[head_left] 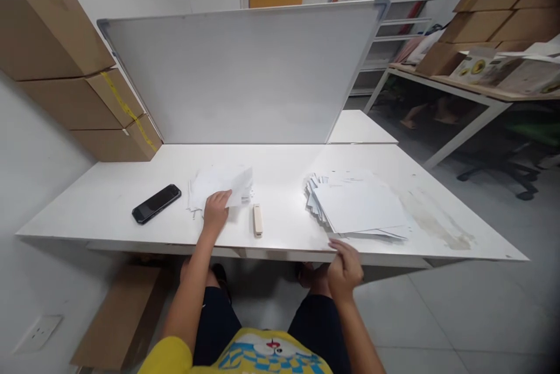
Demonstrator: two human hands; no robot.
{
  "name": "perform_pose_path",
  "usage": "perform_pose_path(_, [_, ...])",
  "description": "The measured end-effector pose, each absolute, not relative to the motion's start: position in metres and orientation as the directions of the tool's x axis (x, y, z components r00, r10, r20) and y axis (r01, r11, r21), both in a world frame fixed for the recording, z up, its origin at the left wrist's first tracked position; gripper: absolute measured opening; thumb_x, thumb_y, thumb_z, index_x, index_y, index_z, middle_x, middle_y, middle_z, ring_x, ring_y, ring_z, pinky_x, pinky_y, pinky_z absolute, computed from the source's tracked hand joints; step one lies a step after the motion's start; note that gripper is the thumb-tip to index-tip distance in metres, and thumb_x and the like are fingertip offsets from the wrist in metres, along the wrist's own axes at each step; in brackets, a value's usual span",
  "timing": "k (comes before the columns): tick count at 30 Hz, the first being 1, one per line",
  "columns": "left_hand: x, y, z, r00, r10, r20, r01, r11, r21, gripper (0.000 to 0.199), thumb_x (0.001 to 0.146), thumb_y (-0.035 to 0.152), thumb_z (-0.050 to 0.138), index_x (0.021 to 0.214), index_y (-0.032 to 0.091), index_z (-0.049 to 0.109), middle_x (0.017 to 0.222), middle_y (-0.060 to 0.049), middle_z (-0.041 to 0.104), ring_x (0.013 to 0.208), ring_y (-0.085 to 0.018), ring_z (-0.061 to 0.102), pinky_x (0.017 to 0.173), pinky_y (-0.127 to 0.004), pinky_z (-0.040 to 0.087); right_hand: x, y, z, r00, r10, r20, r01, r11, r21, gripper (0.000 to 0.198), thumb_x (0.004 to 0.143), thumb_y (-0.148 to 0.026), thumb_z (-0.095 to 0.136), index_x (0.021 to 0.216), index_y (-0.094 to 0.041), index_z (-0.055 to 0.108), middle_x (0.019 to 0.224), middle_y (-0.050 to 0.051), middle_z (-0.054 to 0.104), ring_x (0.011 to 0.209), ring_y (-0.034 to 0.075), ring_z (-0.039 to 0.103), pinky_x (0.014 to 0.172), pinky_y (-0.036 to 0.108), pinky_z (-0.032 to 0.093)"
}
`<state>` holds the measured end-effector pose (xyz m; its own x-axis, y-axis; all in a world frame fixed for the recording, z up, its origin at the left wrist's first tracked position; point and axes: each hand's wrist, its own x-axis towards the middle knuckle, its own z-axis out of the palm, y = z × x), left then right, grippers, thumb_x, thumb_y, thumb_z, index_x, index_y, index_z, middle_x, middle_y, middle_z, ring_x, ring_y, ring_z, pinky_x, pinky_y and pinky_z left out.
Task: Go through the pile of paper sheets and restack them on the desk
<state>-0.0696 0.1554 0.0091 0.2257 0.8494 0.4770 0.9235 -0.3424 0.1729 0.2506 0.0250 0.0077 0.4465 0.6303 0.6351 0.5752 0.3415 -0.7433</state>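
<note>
My left hand (216, 209) is closed on a sheet of paper (240, 184), whose right side is raised off the low paper stack (199, 187) on the left of the desk. Just right of that hand lies a small cream stapler (258, 221), lengthwise and untouched. My right hand (345, 266) is at the desk's front edge, fingers drawn together; whether anything is between them is hidden. Beyond it sits a larger, untidy paper stack (361, 205), its sheets fanned out at the left side.
A black phone (156, 203) lies on the white desk (280, 164), left of the papers. A whiteboard (245, 76) stands along the back. Cardboard boxes (56, 32) are piled at the back left. On the right is another table (459, 85) with boxes.
</note>
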Motion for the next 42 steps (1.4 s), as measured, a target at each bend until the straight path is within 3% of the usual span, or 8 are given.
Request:
perform_pose_path(2, [-0.054,0.133,0.0,0.276,0.825,0.494,0.89,-0.413,0.194,0.061,0.08,0.005,0.043,0.139,0.02,0.047,0.131,-0.009,0.06,0.124,-0.027,0.05,0.104,-0.045,0.036,0.227,0.016,0.011,0.378,0.809,0.451,0.362,0.32,-0.876,0.025,0.086,-0.031,0.045,0.08,-0.023,0.067,0.081,0.007,0.071,0.079,0.024,0.065,0.076,0.04,0.052])
perform_pose_path(5, [-0.023,0.091,-0.006,0.421,0.773,0.474,0.802,-0.561,0.203,0.052,0.086,0.01,0.043,0.137,0.019,0.049,0.137,-0.011,0.055,0.132,-0.027,0.044,0.107,-0.045,0.035,0.204,0.014,0.013,0.179,0.98,0.086,-0.029,0.092,-0.995,0.039,0.086,-0.049,0.048,0.108,-0.022,0.065,0.105,0.01,0.071,0.088,0.024,0.067,0.075,0.037,0.054])
perform_pose_path(8, [0.006,0.054,-0.001,0.545,0.71,0.447,0.684,-0.684,0.253,0.048,0.09,0.009,0.04,0.136,0.022,0.05,0.138,-0.009,0.054,0.136,-0.026,0.04,0.109,-0.047,0.033,0.194,0.022,0.007,0.092,0.985,-0.146,-0.324,-0.109,-0.94,0.057,0.08,-0.057,0.055,0.124,-0.02,0.056,0.116,0.012,0.067,0.098,0.025,0.066,0.078,0.037,0.054])
perform_pose_path(12, [0.017,0.028,0.008,0.584,0.678,0.446,0.625,-0.727,0.286,0.054,0.088,0.002,0.036,0.135,0.025,0.05,0.134,-0.008,0.057,0.134,-0.022,0.042,0.111,-0.043,0.033,0.201,0.03,-0.012,0.14,0.945,-0.296,-0.445,-0.207,-0.871,0.062,0.066,-0.045,0.074,0.119,-0.016,0.06,0.106,0.012,0.071,0.091,0.027,0.067,0.078,0.038,0.053])
perform_pose_path(22, [-0.029,0.042,0.0,0.525,0.634,0.568,0.81,-0.577,-0.105,0.074,0.073,-0.009,0.033,0.143,0.015,0.04,0.144,-0.011,0.047,0.144,-0.025,0.02,0.115,-0.048,0.026,0.23,0.023,-0.016,0.205,0.909,-0.363,-0.292,-0.297,-0.909,0.044,0.055,-0.045,0.077,0.086,-0.014,0.071,0.094,0.01,0.074,0.088,0.028,0.066,0.073,0.035,0.051])
perform_pose_path(31, [-0.052,0.067,-0.011,0.611,0.544,0.576,0.758,-0.612,-0.225,0.072,0.075,-0.004,0.037,0.143,0.02,0.04,0.141,-0.01,0.05,0.14,-0.023,0.031,0.117,-0.045,0.019,0.22,0.02,-0.004,0.251,0.902,-0.35,-0.284,-0.277,-0.918,0.041,0.055,-0.046,0.074,0.082,-0.015,0.072,0.088,0.01,0.074,0.081,0.029,0.066,0.069,0.036,0.052])
perform_pose_path(37, [-0.062,0.08,-0.034,0.595,0.517,0.615,0.761,-0.609,-0.225,0.076,0.076,-0.001,0.04,0.147,0.022,0.031,0.144,-0.009,0.047,0.142,-0.024,0.028,0.117,-0.047,0.017,0.222,0.02,-0.007,0.304,0.937,-0.174,-0.015,-0.178,-0.984,0.044,0.064,-0.05,0.065,0.088,-0.013,0.071,0.092,0.012,0.073,0.091,0.031,0.065,0.075,0.037,0.052])
perform_pose_path(42, [-0.067,0.084,-0.042,0.613,0.579,0.538,0.772,-0.586,-0.248,0.07,0.074,0.001,0.045,0.14,0.025,0.045,0.142,-0.007,0.05,0.143,-0.026,0.026,0.117,-0.048,0.016,0.224,0.019,-0.016,0.324,0.939,-0.113,0.135,-0.164,-0.977,0.051,0.07,-0.054,0.058,0.092,-0.011,0.071,0.092,0.014,0.073,0.091,0.032,0.064,0.077,0.037,0.051])
